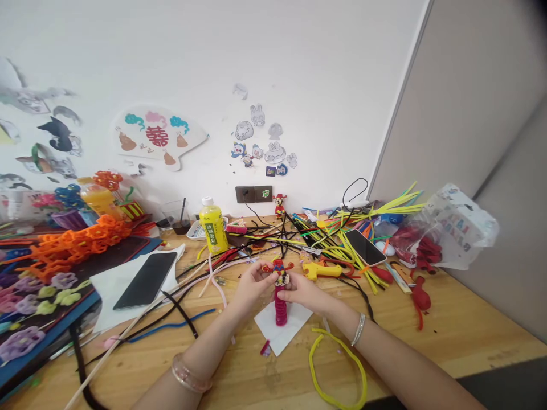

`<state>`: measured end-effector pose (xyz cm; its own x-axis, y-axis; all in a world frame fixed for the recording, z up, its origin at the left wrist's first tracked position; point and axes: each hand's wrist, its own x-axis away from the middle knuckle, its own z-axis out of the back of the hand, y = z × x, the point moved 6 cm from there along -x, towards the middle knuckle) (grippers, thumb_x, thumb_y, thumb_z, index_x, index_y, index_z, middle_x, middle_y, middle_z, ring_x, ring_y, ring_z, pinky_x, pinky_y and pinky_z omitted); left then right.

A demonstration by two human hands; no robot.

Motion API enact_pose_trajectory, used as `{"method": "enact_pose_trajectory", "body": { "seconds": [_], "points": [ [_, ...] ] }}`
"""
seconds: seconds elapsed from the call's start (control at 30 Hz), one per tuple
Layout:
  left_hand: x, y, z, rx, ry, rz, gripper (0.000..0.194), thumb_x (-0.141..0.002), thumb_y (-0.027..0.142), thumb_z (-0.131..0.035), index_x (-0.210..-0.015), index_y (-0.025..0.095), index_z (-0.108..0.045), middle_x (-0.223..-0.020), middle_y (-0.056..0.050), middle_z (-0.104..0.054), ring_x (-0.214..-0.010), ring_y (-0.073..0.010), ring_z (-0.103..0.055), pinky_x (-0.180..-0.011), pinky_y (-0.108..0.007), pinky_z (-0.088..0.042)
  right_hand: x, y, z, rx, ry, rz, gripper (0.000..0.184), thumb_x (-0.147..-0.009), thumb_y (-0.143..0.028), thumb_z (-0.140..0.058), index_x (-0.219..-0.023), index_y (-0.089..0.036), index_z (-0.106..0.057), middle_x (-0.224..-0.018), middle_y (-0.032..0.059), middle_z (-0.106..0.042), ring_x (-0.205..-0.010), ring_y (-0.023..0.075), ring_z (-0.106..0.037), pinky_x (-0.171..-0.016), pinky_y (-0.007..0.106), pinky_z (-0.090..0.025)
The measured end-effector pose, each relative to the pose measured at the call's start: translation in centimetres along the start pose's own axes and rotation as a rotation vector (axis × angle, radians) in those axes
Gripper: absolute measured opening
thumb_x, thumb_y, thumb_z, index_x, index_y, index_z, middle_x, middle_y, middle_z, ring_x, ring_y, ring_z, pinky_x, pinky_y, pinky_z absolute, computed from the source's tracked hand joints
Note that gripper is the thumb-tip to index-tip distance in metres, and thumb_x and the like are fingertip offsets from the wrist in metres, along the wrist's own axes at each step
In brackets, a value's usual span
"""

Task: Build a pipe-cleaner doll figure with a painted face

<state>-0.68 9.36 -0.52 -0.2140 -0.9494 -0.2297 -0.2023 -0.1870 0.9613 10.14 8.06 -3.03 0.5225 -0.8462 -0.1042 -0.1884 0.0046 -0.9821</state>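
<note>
Between my two hands stands a small pipe-cleaner figure, with a magenta coiled body, a pale head and a red hat with blue on it. My left hand pinches the left side of its head and hat. From the right, my right hand closes on it, thumb against the upper body. Under the figure lies a white square of paper, a magenta scrap at its left corner. A bent yellow pipe cleaner rests just below my right forearm.
Behind my hands are a yellow glue gun, a yellow drink bottle, a similar small figure and tangled pipe cleaners. Phones lie left and right. Orange chenille work covers the left; a plastic bag sits right.
</note>
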Motion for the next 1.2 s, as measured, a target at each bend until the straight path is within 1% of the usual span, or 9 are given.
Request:
{"method": "enact_pose_trajectory", "body": {
  "seconds": [0.17,0.3,0.43,0.57,0.8,0.9,1.0,1.13,1.2],
  "points": [
    [0.1,0.1,0.1,-0.012,0.031,-0.017,0.026,-0.059,0.028,-0.071,-0.074,0.018,-0.053,-0.072,0.003,-0.057,-0.067,-0.0113,-0.053,-0.065,-0.024,-0.041,0.1,0.0,-0.1,0.016,-0.027,0.014,0.043,-0.062,-0.028,-0.071,-0.099,-0.019,-0.052,-0.089,0.0019,-0.060,-0.081,0.0168,-0.058,-0.074,0.032,-0.044],
    [0.2,0.2,-0.1,-0.024,0.008,-0.011,0.024,-0.061,0.028,-0.070,-0.075,0.018,-0.054,-0.071,0.002,-0.058,-0.066,-0.0117,-0.053,-0.065,-0.024,-0.041,0.1,-0.2,0.0,0.045,-0.012,0.011,0.040,-0.062,-0.030,-0.071,-0.096,-0.019,-0.054,-0.092,0.0026,-0.060,-0.083,0.0174,-0.057,-0.077,0.032,-0.043],
    [0.3,0.3,0.0,-0.048,-0.020,0.007,0.019,-0.065,0.030,-0.067,-0.076,0.017,-0.057,-0.074,0.000,-0.059,-0.069,-0.0131,-0.054,-0.067,-0.025,-0.041,0.3,-0.4,0.1,0.067,-0.036,0.001,0.039,-0.062,-0.031,-0.071,-0.094,-0.017,-0.054,-0.093,0.0030,-0.060,-0.087,0.0177,-0.056,-0.080,0.032,-0.041],
    [0.3,0.6,0.1,-0.070,-0.044,0.014,0.018,-0.066,0.029,-0.066,-0.078,0.018,-0.059,-0.076,0.000,-0.059,-0.071,-0.0140,-0.053,-0.066,-0.025,-0.041,0.5,-0.8,0.1,0.108,-0.067,0.001,0.042,-0.063,-0.029,-0.070,-0.100,-0.017,-0.054,-0.095,0.0031,-0.060,-0.090,0.0179,-0.054,-0.083,0.033,-0.040],
    [0.3,0.9,0.2,-0.105,-0.053,-0.018,0.020,-0.062,0.026,-0.070,-0.076,0.017,-0.058,-0.074,0.001,-0.056,-0.065,-0.0119,-0.050,-0.060,-0.023,-0.039,0.8,-1.5,0.3,0.112,-0.141,0.017,0.047,-0.066,-0.026,-0.068,-0.109,-0.018,-0.050,-0.104,0.0051,-0.059,-0.097,0.0184,-0.054,-0.085,0.034,-0.040],
    [0.2,0.9,0.4,-0.115,-0.054,-0.027,0.021,-0.061,0.027,-0.070,-0.076,0.017,-0.059,-0.076,0.000,-0.056,-0.067,-0.0126,-0.050,-0.062,-0.023,-0.040,0.6,-1.3,0.8,0.166,-0.112,0.023,0.043,-0.068,-0.026,-0.066,-0.107,-0.017,-0.052,-0.103,0.0057,-0.059,-0.093,0.0174,-0.055,-0.081,0.033,-0.042],
    [0.1,1.0,0.5,-0.124,-0.054,-0.032,0.021,-0.060,0.029,-0.071,-0.075,0.017,-0.059,-0.076,0.000,-0.056,-0.069,-0.0136,-0.051,-0.063,-0.024,-0.040,0.6,-1.5,1.0,0.220,-0.052,0.013,0.037,-0.068,-0.026,-0.065,-0.102,-0.016,-0.054,-0.095,0.0047,-0.060,-0.084,0.0158,-0.056,-0.073,0.030,-0.044],
    [0.1,1.1,0.5,-0.135,-0.061,-0.038,0.022,-0.060,0.030,-0.071,-0.074,0.018,-0.059,-0.076,-0.001,-0.056,-0.069,-0.0137,-0.051,-0.062,-0.025,-0.040,0.8,-2.7,0.7,0.287,-0.026,0.002,0.028,-0.069,-0.028,-0.064,-0.094,-0.016,-0.057,-0.089,0.0034,-0.061,-0.078,0.0152,-0.055,-0.069,0.029,-0.044],
    [0.1,1.2,0.5,-0.142,-0.066,-0.040,0.022,-0.060,0.030,-0.071,-0.074,0.017,-0.059,-0.075,-0.001,-0.056,-0.068,-0.0137,-0.051,-0.061,-0.024,-0.040,1.0,-3.2,0.5,0.311,-0.019,0.005,0.028,-0.069,-0.028,-0.064,-0.093,-0.016,-0.057,-0.090,0.0036,-0.060,-0.079,0.0158,-0.055,-0.070,0.030,-0.043]
  ]
}}
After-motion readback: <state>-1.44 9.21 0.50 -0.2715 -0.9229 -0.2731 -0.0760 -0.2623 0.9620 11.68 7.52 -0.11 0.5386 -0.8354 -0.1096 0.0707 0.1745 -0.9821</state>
